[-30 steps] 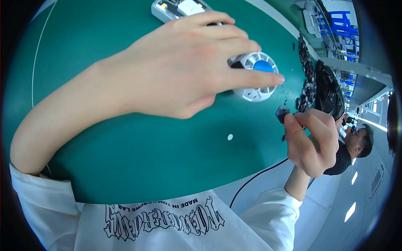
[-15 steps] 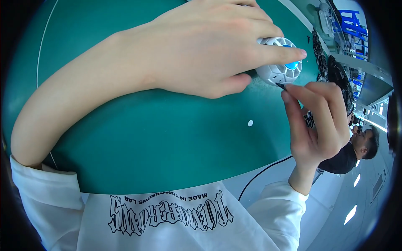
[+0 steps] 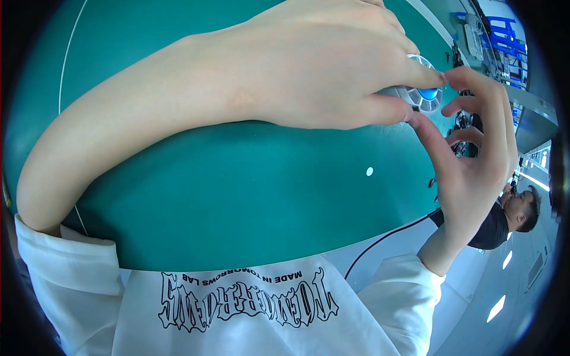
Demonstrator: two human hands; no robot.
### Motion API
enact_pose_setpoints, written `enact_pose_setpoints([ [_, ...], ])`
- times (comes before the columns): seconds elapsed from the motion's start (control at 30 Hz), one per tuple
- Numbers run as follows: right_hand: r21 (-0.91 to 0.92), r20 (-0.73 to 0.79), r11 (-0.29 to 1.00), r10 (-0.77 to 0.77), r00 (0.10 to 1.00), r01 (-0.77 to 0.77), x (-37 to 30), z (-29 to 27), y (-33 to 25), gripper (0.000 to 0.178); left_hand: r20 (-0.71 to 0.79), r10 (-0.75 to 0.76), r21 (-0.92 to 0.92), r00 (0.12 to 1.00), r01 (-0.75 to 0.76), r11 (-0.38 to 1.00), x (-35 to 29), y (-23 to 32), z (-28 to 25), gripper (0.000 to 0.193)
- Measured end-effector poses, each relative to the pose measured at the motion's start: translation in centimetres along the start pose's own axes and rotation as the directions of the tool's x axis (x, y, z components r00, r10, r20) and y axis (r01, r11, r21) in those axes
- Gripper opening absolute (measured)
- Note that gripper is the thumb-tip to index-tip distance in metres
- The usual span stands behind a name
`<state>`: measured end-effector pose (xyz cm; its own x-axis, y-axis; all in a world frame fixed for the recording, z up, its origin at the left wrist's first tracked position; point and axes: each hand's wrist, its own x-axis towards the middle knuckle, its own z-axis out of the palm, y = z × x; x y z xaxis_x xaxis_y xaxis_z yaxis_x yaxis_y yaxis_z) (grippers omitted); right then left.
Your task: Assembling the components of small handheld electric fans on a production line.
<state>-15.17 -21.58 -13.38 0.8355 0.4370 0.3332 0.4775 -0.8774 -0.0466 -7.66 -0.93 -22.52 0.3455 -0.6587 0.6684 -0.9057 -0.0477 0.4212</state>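
On the green table, a white, round, fan-like part with a blue centre shows beneath the fingers of my left hand. The left index finger lies across its face and the thumb presses near its lower rim, while the other fingers are partly hidden. My right hand is at the part's right side, fingers curved but well apart. Its thumb tip meets my left thumb, and its index fingertip is close to the left one. Nothing shows between the right fingers.
A small white disc lies on the green table surface. Dark small parts are spread along the table's right side, partly behind my right hand. A black cable curves past the near edge. Farther right are blue stools and a person in black.
My right hand has moved up and right and spread its fingers; the small dark piece it pinched no longer shows. My left thumb has come in against the white part.
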Motion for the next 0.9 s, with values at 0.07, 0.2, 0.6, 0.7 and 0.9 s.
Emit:
enact_pose_setpoints([
  [0.07, 0.047, -0.008, 0.998, 0.041, 0.999, -0.041, -0.1, 0.2, 0.2, 0.055, -0.027, -0.002, -0.016, 1.0, 0.001, 1.0, -0.1, 0.1, -0.1, 0.047],
  [0.2, 0.266, 0.134, 0.919, 0.262, 0.956, -0.29, -0.6, 0.9, 0.6, 0.073, -0.03, 0.039, 0.224, 0.999, -0.031, 0.974, -0.2, 1.7, -0.5, 0.043],
  [0.6, 0.698, 0.365, 0.515, 0.342, 0.866, -0.498, -0.8, 3.7, 1.5, 0.084, -0.098, 0.039, 0.053, 0.994, -0.034, 0.998, 0.5, 0.7, -0.4, 0.049],
  [0.7, 0.754, 0.292, 0.507, 0.31, 0.905, -0.417, -0.7, 4.0, 1.6, 0.076, -0.048, 0.017, 0.092, 0.999, -0.013, 0.996, 1.1, 0.1, 0.0, 0.052],
  [0.9, 0.762, 0.519, 0.248, 0.319, 0.793, -0.599, 1.2, 2.1, 0.4, 0.074, -0.306, 0.629, 0.419, 0.715, -0.493, 0.763, 2.4, -3.8, 2.9, 0.056],
])
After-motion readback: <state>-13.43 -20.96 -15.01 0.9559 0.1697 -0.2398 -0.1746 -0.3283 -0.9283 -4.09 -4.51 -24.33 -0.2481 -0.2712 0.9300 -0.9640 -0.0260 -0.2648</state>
